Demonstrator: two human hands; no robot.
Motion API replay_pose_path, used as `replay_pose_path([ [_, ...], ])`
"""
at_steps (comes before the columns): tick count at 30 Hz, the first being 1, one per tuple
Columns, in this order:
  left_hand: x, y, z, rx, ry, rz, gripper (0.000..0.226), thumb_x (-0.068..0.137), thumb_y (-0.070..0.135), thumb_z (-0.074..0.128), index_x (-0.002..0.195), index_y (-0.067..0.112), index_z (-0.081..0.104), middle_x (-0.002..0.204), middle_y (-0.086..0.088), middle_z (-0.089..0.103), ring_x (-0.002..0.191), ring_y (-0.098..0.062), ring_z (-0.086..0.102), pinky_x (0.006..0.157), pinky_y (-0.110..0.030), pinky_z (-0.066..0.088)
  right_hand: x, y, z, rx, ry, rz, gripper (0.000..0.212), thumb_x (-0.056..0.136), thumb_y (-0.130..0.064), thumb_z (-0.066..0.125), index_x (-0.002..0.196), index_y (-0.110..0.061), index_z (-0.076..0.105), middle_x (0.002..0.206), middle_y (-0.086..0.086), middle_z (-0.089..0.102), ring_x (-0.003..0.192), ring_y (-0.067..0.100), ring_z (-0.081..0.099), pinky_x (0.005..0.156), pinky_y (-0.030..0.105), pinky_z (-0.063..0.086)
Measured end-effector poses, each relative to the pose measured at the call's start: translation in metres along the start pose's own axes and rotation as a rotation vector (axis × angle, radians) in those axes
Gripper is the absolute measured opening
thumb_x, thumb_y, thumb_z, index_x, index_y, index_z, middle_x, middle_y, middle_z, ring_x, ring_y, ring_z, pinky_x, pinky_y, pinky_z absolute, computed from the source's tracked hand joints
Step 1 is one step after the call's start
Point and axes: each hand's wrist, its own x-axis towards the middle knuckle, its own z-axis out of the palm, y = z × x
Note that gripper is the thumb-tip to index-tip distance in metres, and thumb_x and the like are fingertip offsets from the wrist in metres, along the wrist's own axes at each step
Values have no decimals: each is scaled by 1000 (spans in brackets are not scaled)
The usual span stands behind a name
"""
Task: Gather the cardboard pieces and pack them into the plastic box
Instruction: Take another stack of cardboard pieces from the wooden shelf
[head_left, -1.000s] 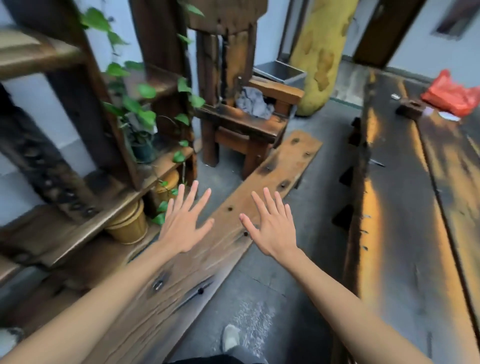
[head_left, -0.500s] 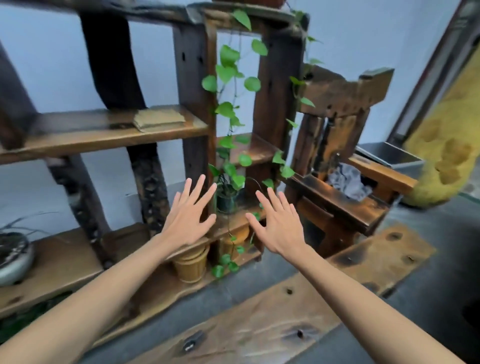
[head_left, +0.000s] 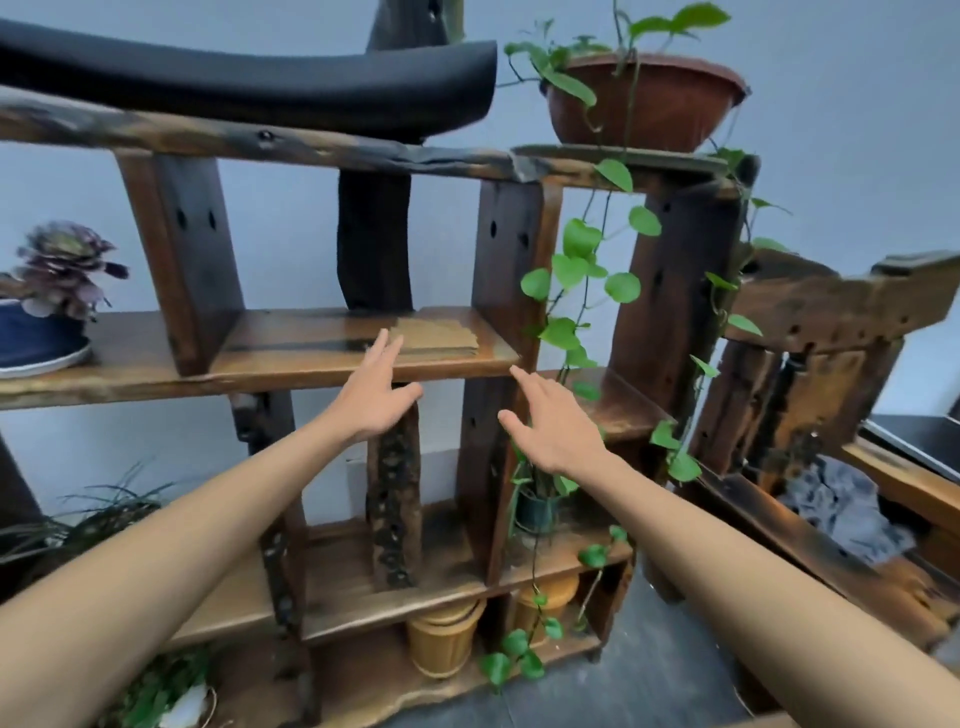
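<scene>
A small stack of tan cardboard pieces lies flat on the middle board of a dark wooden shelf, in the compartment between two uprights. My left hand reaches toward the stack, fingers spread, its fingertips just short of the stack's left edge and holding nothing. My right hand is stretched out lower and to the right, below the board's front edge, also spread and holding nothing. No plastic box is visible.
A trailing green vine hangs from a brown pot down the shelf's right side. A succulent in a blue pot stands at left. A wooden chair with a grey cloth stands at right. Yellow wooden buckets sit low.
The view has swung up and left from the floor plank to the shelf. Both hands have come closer to the shelf board, the left one nearly reaching the cardboard stack.
</scene>
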Motion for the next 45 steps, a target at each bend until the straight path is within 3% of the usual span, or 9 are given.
replay_pose_path([
  [4, 41, 4, -32, -178, 96, -169, 57, 97, 33, 55, 150, 17, 43, 154, -8, 47, 136, -29, 48, 108, -38, 38, 56, -15, -7, 31, -37, 24, 67, 99, -43, 47, 159, -22, 24, 148, 16, 52, 134, 37, 49, 108, 47, 44],
  [7, 70, -2, -46, -403, 115, -316, 44, 100, 30, 49, 139, 11, 54, 138, -10, 59, 126, -32, 57, 112, -47, 43, 97, -18, -6, 157, -78, 117, 63, 100, -37, 47, 158, -24, 26, 140, 19, 59, 128, 41, 54, 106, 43, 44],
  [12, 110, -12, -54, -653, 64, -486, 49, 104, 32, 43, 146, 9, 44, 135, -18, 59, 111, -30, 62, 88, -36, 51, 159, -19, 3, 323, -62, 221, 56, 100, -24, 42, 155, -16, 37, 157, 12, 45, 143, 34, 41, 114, 35, 32],
  [18, 141, -25, -45, -754, -31, -631, 53, 102, 35, 47, 149, 14, 35, 137, -25, 52, 119, -38, 60, 89, -38, 55, 212, -10, 30, 595, -69, 411, 52, 98, -24, 38, 147, -9, 46, 112, 8, 52, 103, 25, 48, 90, 36, 37],
  [23, 164, -37, -36, -892, -65, -739, 56, 100, 33, 50, 149, 10, 34, 141, -31, 45, 125, -42, 54, 94, -43, 54, 237, -4, 47, 645, -40, 494, 49, 100, -34, 38, 139, -6, 52, 133, 19, 61, 124, 38, 58, 108, 45, 48],
  [27, 175, -40, -29, -981, -101, -780, 57, 97, 31, 54, 146, 7, 37, 140, -33, 50, 121, -43, 56, 88, -44, 56, 243, 1, 52, 653, -7, 570, 48, 96, -35, 45, 133, -6, 55, 122, 13, 65, 112, 32, 64, 104, 47, 53],
  [33, 184, -38, -22, -933, -80, -768, 39, 91, 21, 60, 125, 8, 46, 140, -20, 46, 120, -37, 54, 85, -47, 58, 245, 0, 45, 837, -30, 720, 31, 98, -22, 59, 126, -8, 54, 82, 6, 52, 57, 13, 47, 52, 25, 51],
  [38, 184, -43, -19, -865, -147, -777, 36, 93, 13, 60, 125, 1, 48, 127, -18, 49, 113, -31, 57, 85, -52, 57, 237, -1, 44, 835, -59, 811, 19, 92, -22, 71, 107, -12, 65, 61, -1, 53, 50, 10, 47, 65, 33, 57],
  [45, 175, -38, -8, -945, -121, -746, 31, 95, -9, 49, 126, -3, 53, 94, -16, 61, 118, -32, 65, 91, -52, 58, 220, 0, 46, 1039, -111, 860, 31, 89, -13, 77, 116, -7, 63, 98, 7, 71, 90, 19, 72, 89, 41, 60],
])
